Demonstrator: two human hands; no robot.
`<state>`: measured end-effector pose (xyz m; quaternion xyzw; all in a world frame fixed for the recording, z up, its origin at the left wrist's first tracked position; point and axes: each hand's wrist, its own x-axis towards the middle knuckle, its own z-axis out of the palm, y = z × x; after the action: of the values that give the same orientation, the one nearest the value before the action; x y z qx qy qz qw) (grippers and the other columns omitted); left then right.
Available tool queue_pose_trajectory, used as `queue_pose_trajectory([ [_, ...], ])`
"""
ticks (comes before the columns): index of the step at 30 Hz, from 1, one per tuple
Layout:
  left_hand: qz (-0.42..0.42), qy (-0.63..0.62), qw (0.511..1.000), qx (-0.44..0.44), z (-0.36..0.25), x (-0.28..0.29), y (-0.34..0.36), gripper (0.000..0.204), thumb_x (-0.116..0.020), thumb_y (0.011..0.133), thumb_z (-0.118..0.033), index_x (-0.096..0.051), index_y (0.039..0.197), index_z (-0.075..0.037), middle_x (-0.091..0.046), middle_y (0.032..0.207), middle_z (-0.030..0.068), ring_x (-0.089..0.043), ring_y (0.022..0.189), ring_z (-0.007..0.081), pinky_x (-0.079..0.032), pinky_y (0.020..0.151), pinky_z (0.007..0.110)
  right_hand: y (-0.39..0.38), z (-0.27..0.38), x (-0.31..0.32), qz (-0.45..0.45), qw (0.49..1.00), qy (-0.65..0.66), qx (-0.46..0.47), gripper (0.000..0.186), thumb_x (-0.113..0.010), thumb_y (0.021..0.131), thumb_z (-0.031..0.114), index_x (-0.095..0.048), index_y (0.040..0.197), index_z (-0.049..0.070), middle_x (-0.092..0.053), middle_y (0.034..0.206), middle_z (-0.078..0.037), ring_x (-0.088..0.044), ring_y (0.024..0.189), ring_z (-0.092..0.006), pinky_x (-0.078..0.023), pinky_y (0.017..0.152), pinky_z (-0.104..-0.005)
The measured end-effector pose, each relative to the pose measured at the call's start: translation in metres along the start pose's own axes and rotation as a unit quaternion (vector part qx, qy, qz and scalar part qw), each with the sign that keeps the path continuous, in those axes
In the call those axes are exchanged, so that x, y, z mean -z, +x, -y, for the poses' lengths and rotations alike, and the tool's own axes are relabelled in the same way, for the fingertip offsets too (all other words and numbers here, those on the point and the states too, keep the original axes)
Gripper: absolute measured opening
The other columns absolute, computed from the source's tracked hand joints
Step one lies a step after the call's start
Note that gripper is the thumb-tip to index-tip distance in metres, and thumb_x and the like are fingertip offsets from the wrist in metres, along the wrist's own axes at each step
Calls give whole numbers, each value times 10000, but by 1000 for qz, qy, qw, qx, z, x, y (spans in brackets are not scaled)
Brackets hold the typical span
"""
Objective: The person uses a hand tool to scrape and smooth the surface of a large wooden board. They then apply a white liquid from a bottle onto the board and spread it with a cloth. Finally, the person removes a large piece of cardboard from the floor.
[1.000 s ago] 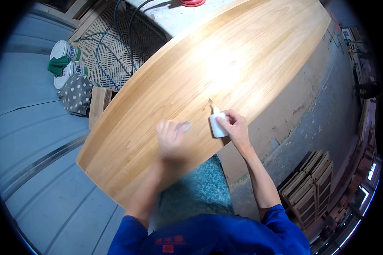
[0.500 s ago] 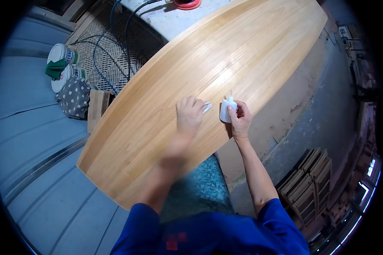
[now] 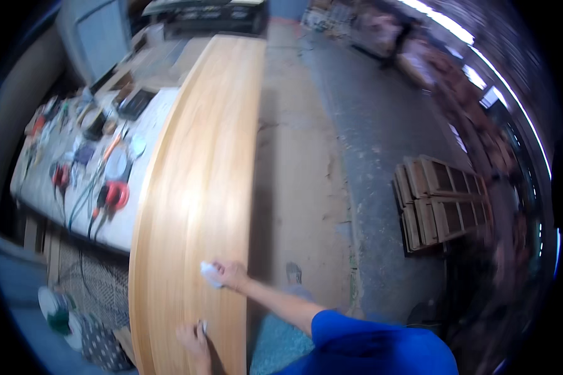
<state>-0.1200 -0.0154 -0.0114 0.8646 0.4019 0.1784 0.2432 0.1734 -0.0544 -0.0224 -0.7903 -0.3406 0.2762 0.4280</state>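
Observation:
A long, pale wooden panel (image 3: 194, 181) with a raised edge along its left side stretches away in front of me. Above its right part, my right hand (image 3: 233, 275) is closed around a small white squeeze bottle (image 3: 212, 275); motion blurs the bottle's outline. Nearer to me, my left hand (image 3: 192, 341) is over the panel, its fingers pinching a small, folded whitish piece (image 3: 203, 325). Whether that piece is paper or cloth I cannot make out.
To the left, a workbench (image 3: 37, 187) carries a red power sander (image 3: 114, 195), cables and various tools. White tubs (image 3: 53, 304) stand at the lower left. Slatted wooden frames (image 3: 444, 200) are stacked on the floor at the right.
My view has swung round, so the panel now runs nearly straight ahead. The right hand with the bottle is now farther along the panel than the left. Both hands keep their holds.

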Motion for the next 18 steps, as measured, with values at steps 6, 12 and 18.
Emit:
queue_pose_trajectory([
  [6, 169, -82, 978, -88, -203, -50, 68, 169, -719, 858, -212, -712, 940, -64, -651, 822, 132, -567, 771, 326, -443, 717, 461, -40, 41, 85, 36, 983, 178, 39, 377, -665, 928, 379, -643, 1141, 69, -671, 857, -118, -649, 820, -182, -511, 773, -343],
  [12, 324, -143, 899, -256, -440, -129, 115, 201, -705, 873, -243, -710, 960, -62, -652, 816, 121, -575, 763, 304, -451, 703, 443, -141, 66, 345, -41, 979, 80, 181, 400, -638, 944, 423, -635, 1166, 90, -699, 1065, -133, -656, 1028, -244, -537, 834, -386],
  [18, 462, -166, 771, -405, -616, -199, 112, 234, -690, 889, -274, -709, 980, -59, -653, 810, 110, -583, 754, 283, -459, 689, 424, -198, 35, 486, -234, 945, 229, -21, 367, -630, 975, 428, -644, 1135, 98, -722, 1102, -77, -689, 1020, -225, -543, 866, -382],
])
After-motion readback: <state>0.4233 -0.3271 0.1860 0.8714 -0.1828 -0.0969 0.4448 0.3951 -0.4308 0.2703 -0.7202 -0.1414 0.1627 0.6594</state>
